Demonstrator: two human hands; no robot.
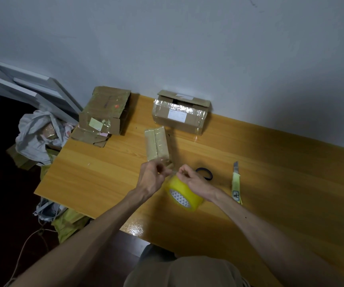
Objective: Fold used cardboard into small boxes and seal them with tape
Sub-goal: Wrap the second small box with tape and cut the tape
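A small folded cardboard box [157,143] lies on the wooden table [270,166], wrapped in clear tape. Just in front of it my left hand [153,176] pinches a strip of clear tape near the box's near end. My right hand [191,177] pinches the same strip close by, above the yellow tape roll [184,194] that rests on the table under my hands. The strip itself is hard to make out between my fingers.
A larger taped box [180,112] stands against the wall. Flattened used cardboard [103,114] hangs over the table's left edge. A yellow utility knife [236,182] and a black band [205,172] lie at the right. Bags and boards crowd the floor at the left.
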